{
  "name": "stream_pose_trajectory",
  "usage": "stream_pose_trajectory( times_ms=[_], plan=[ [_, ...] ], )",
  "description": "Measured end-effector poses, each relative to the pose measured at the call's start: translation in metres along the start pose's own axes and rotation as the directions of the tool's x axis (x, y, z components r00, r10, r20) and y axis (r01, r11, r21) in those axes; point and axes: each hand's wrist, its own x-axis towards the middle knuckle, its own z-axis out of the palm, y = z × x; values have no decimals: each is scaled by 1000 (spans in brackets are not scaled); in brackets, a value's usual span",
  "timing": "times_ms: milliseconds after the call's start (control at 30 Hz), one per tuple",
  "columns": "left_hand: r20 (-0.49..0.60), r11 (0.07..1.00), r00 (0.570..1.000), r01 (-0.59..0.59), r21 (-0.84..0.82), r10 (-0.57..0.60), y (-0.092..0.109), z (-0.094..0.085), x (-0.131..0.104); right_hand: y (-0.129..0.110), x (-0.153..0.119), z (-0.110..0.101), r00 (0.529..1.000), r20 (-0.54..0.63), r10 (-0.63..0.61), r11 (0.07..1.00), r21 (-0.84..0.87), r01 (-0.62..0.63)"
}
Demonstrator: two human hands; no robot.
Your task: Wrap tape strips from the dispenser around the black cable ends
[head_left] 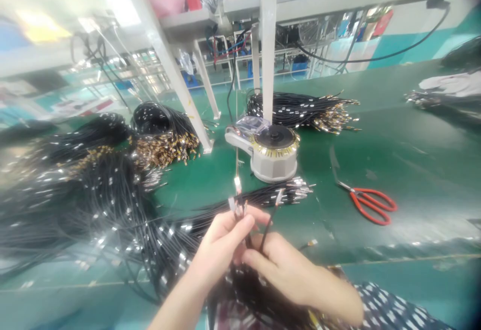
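My left hand (225, 232) is closed around the upper ends of several black cables, whose pale tips (232, 203) stick up past the thumb. Close beside it, my right hand (276, 262) pinches a black cable (268, 227) that slants up to a light-coloured end. More dark cable hangs blurred below both hands. Just beyond the fingers lies a bundle of black cables (263, 196) with silvery ends pointing right. Behind that bundle stands a round white device (273, 162) with a black disc on top and a ring of yellow marks.
Large heaps of black cables (112, 185) with brass-coloured ends cover the left of the green table (376, 144). Red-handled scissors or snips (372, 204) lie on the right. Another cable bundle (300, 109) rests behind a white post (267, 44). A slanted frame leg (176, 79) stands left.
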Motion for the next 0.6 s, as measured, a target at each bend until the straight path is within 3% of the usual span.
stream_pose_trajectory(
  times_ms=[133,233,300,367,467,533,600],
  plan=[
    [-74,986,994,-96,-139,86,-5,0,6,7,-5,-3,996,-88,21,996,-79,-28],
    [-92,937,990,-132,-322,108,-5,-5,10,12,-8,-4,986,-167,-19,995,-104,1],
    [-90,899,979,-205,-387,185,-2,-11,12,14,-8,-2,970,-236,-60,989,-143,26],
    [-103,905,945,-326,-274,310,2,-17,13,17,-6,-1,963,-259,-80,987,-157,39],
    [-132,917,911,-373,139,390,7,-23,13,18,-1,2,967,-250,-41,992,-127,10],
    [-98,933,934,-326,154,343,8,-22,12,17,2,2,962,-274,-6,995,-98,-22],
    [-49,951,950,-305,55,307,8,-18,10,13,5,1,963,-270,1,997,-78,-23]
  ],
)
